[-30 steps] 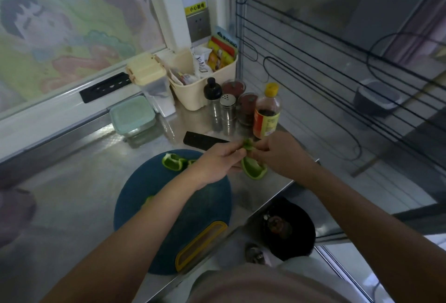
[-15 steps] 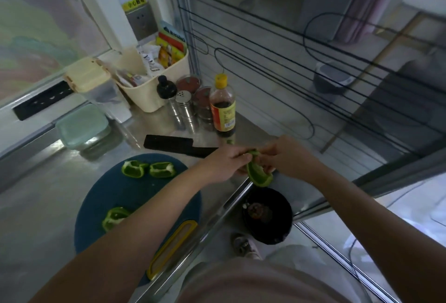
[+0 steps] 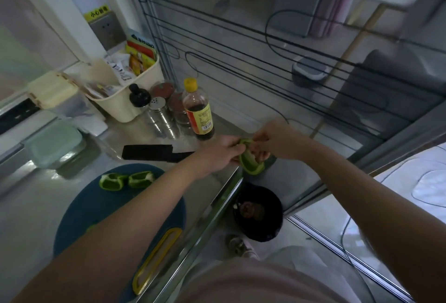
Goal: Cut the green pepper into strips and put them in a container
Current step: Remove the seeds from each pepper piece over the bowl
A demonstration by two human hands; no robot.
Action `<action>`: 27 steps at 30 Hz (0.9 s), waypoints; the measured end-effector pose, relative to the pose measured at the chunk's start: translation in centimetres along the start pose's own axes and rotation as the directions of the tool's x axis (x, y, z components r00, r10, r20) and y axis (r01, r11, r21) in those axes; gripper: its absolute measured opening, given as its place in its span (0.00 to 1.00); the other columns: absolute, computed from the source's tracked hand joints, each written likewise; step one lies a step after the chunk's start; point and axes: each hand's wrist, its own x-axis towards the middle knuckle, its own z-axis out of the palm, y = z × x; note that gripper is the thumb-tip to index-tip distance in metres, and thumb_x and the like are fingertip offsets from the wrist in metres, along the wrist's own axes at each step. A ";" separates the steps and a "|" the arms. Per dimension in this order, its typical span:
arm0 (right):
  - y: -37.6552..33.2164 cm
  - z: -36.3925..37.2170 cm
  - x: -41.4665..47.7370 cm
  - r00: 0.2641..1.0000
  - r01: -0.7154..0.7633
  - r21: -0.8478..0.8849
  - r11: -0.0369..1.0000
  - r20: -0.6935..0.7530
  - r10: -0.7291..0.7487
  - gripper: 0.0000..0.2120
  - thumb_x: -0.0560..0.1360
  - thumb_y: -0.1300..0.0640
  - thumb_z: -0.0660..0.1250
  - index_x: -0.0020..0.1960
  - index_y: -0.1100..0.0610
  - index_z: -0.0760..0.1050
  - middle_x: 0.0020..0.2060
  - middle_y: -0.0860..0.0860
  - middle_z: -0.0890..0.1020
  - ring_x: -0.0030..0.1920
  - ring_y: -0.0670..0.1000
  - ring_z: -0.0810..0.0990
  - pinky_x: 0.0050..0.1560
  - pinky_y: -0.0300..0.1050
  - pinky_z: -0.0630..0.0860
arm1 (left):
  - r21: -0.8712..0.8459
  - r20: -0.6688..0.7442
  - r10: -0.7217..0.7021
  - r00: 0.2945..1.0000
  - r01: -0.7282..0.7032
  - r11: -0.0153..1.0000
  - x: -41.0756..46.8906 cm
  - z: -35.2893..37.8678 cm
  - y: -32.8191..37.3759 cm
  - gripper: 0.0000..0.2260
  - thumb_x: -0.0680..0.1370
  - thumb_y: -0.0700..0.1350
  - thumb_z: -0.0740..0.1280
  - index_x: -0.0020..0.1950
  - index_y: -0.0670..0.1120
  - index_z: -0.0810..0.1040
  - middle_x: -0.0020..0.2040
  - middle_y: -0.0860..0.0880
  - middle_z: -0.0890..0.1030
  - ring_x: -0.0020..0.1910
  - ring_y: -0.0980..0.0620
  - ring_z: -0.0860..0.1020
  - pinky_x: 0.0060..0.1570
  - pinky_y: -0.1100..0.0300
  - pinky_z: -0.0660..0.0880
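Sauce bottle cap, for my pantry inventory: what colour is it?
Yellow: the cap tops the dark sauce bottle, shown only in the head view.

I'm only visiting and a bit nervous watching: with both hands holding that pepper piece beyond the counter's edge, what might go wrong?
1. The left hand and right hand hold the pepper piece past the counter edge, roughly above the black bin; a slip could drop it in.
2. The sauce bottle stands close behind the hands and might get knocked.
3. The black knife lies near the left forearm; a careless move could meet it.
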 end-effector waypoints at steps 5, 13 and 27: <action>2.0 0.9 -0.5 0.968 -0.004 0.087 0.996 0.249 -0.018 0.08 0.77 0.53 0.66 0.40 0.51 0.81 0.29 0.42 0.82 0.33 0.40 0.82 0.40 0.30 0.76 | 0.033 0.039 -0.114 0.993 0.113 0.993 -0.1 1.7 -2.2 0.12 0.81 0.39 0.57 0.62 0.39 0.73 0.58 0.41 0.78 0.53 0.49 0.77 0.55 0.59 0.76; 4.1 0.3 -0.1 0.773 -0.189 0.208 0.960 0.634 0.015 0.05 0.76 0.60 0.66 0.45 0.59 0.81 0.33 0.48 0.83 0.35 0.45 0.81 0.43 0.36 0.78 | 0.023 0.070 -0.216 0.974 0.215 0.976 0.1 2.2 -4.2 0.14 0.81 0.36 0.56 0.65 0.38 0.73 0.48 0.48 0.77 0.43 0.58 0.75 0.40 0.73 0.73; 11.0 8.5 1.5 0.946 -0.302 -0.186 0.935 0.066 0.318 0.13 0.67 0.55 0.74 0.49 0.61 0.83 0.48 0.54 0.84 0.52 0.53 0.80 0.52 0.41 0.72 | -0.435 0.014 -0.345 0.938 0.317 0.843 0.8 1.0 -6.3 0.14 0.81 0.35 0.55 0.65 0.39 0.73 0.50 0.42 0.78 0.47 0.48 0.78 0.43 0.55 0.79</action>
